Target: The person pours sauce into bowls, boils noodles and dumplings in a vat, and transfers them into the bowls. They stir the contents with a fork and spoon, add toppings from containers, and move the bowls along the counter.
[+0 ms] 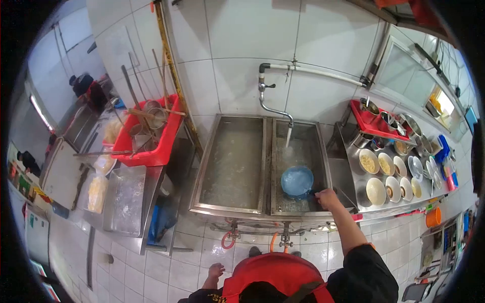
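Observation:
My right hand [329,199] is closed around the short dark handle of a blue water dipper [297,182]. The round bowl of the dipper is over the right basin [302,206] and looks to hold water. Behind it, water runs from the curved metal tap [277,109] through a pale spout into that basin. My left hand [216,271] hangs low beside the red apron [273,275], away from the basins, its fingers loosely bent and with nothing seen in it.
The left basin [230,164] holds cloudy water. Left of it, a red crate [161,155] of strainers and sticks stands beside a metal tray [125,202]. On the right counter are several bowls [375,191] and a red tray [376,132] of containers. Another person [90,91] is far left.

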`<state>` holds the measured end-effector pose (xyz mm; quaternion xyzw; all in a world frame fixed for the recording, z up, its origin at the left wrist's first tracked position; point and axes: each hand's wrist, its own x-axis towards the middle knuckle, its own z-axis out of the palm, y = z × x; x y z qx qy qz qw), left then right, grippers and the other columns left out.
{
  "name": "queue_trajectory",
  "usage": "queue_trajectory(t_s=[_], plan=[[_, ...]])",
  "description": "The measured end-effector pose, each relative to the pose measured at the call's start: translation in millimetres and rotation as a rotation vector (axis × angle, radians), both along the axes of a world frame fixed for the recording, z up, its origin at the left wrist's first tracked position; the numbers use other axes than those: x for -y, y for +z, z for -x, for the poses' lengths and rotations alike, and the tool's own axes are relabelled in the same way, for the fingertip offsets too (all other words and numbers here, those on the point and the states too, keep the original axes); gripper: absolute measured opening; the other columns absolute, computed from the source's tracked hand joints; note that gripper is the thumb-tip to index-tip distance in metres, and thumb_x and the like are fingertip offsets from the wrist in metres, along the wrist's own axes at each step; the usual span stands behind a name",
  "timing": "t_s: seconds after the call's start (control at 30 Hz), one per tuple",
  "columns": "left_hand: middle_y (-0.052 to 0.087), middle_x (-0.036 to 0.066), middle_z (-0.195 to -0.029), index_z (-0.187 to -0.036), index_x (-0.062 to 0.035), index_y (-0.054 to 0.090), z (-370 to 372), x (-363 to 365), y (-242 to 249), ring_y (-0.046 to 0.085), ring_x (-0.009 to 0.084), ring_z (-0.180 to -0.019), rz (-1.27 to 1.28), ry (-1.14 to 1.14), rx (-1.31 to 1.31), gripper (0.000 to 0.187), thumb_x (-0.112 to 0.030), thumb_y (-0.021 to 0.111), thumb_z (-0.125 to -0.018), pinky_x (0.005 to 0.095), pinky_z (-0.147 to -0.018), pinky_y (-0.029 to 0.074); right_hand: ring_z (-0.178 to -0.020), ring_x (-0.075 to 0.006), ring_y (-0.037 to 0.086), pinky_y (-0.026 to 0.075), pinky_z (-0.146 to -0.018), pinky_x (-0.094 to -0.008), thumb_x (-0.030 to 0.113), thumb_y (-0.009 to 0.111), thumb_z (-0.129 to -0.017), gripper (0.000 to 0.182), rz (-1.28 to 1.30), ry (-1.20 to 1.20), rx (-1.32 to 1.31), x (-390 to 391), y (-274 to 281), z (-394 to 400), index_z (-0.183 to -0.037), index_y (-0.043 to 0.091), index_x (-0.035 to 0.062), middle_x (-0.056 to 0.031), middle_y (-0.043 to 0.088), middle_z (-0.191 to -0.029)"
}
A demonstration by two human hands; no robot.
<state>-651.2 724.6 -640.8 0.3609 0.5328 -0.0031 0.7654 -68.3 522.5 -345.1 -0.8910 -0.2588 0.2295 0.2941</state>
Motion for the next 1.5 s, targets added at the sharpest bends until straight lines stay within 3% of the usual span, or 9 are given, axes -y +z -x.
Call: queue_trajectory(t_s=[0.03, 0.13, 0.37, 0.53, 0.63, 0.93, 1.03, 1.27, 1.5], plan=[[0.059, 0.013, -0.112, -0.120, -0.0071, 0.048, 2, 3, 0, 0.062, 0.0297, -0.092, -0.010, -0.027, 0.010, 0.033, -0.020, 0.042, -0.091, 0.0392, -0.070, 0.047, -0.048, -0.0209, 0.054, 0.040, -0.041, -0.0343, 0.018, 0.063, -0.082, 0.019, -0.020, -0.049, -0.289, 1, 11, 0, -0.081, 0.062, -0.0013, -0.0117, 0.056, -0.058], [0.058, 0.012, -0.115, -0.119, -0.0067, 0.049, 11, 19, -8, 0.061, 0.0277, -0.095, -0.171, -0.132, -0.037, 0.032, -0.019, 0.042, -0.090, 0.0380, -0.069, 0.047, -0.040, -0.0109, 0.039, 0.025, -0.034, -0.0268, 0.017, 0.062, -0.085, 0.020, -0.287, -0.369, -0.611, 5, 45, 14, -0.076, 0.061, -0.0014, -0.0051, 0.050, -0.053], [0.059, 0.006, -0.112, -0.114, -0.0059, 0.052, 46, 48, 14, 0.059, 0.0180, -0.098, 0.073, -0.071, -0.204, 0.030, -0.016, 0.051, -0.085, 0.0338, -0.075, 0.049, -0.041, -0.0099, 0.038, 0.026, -0.035, -0.0266, 0.016, 0.059, -0.087, 0.020, -0.298, -0.260, -0.535, -7, 113, 36, -0.072, 0.058, 0.0028, -0.0014, 0.049, -0.056], [0.060, 0.007, -0.111, -0.113, -0.0064, 0.052, 38, 45, 16, 0.060, 0.0204, -0.096, -0.046, -0.153, -0.179, 0.029, -0.017, 0.051, -0.086, 0.0353, -0.072, 0.048, -0.040, -0.0079, 0.037, 0.025, -0.036, -0.0245, 0.016, 0.057, -0.088, 0.017, -0.339, -0.096, -0.555, -45, 143, 50, -0.079, 0.060, 0.0013, 0.0000, 0.048, -0.055], [0.060, 0.008, -0.109, -0.112, -0.0067, 0.052, 28, 38, 15, 0.061, 0.0218, -0.094, -0.170, -0.195, -0.139, 0.029, -0.018, 0.050, -0.086, 0.0362, -0.070, 0.048, -0.046, -0.0092, 0.042, 0.030, -0.039, -0.0283, 0.018, 0.058, -0.088, 0.026, -0.287, -0.032, -0.420, -78, 144, 59, -0.069, 0.059, 0.0004, -0.0006, 0.048, -0.055], [0.058, 0.012, -0.108, -0.114, -0.0075, 0.049, 21, 42, 28, 0.060, 0.0256, -0.097, -0.010, 0.178, -0.074, 0.029, -0.018, 0.047, -0.087, 0.0374, -0.067, 0.048, -0.072, -0.0409, 0.060, 0.045, -0.068, -0.0463, 0.025, 0.059, -0.083, 0.029, -0.103, 0.288, 0.221, -159, 115, 74, -0.085, 0.065, -0.0037, -0.0255, 0.061, -0.076], [0.059, 0.008, -0.104, -0.105, -0.0102, 0.053, 49, 54, 14, 0.059, 0.0246, -0.096, -0.251, -0.109, -0.066, 0.026, -0.020, 0.053, -0.081, 0.0377, -0.068, 0.049, -0.084, -0.0439, 0.059, 0.045, -0.075, -0.0487, 0.025, 0.058, -0.083, 0.030, -0.089, 0.259, 0.229, -176, 112, 79, -0.087, 0.064, -0.0045, -0.0265, 0.062, -0.084], [0.060, 0.001, -0.092, -0.084, -0.0169, 0.062, 105, 89, -10, 0.058, 0.0222, -0.094, -1.528, -1.298, -0.033, 0.019, -0.028, 0.066, -0.069, 0.0385, -0.071, 0.052, -0.084, -0.0451, 0.059, 0.047, -0.074, -0.0513, 0.019, 0.056, -0.084, 0.026, -0.117, 0.325, 0.524, -206, 94, 76, -0.086, 0.059, -0.0063, -0.0285, 0.061, -0.085], [0.059, 0.001, -0.089, -0.079, -0.0159, 0.059, 100, 80, -21, 0.058, 0.0206, -0.093, -1.503, -1.242, -0.108, 0.013, -0.023, 0.063, -0.069, 0.0385, -0.065, 0.050, -0.081, -0.0467, 0.059, 0.048, -0.073, -0.0518, 0.021, 0.057, -0.086, 0.028, -0.148, 0.256, 0.598, -216, 82, 67, -0.087, 0.059, -0.0062, -0.0292, 0.061, -0.082]])
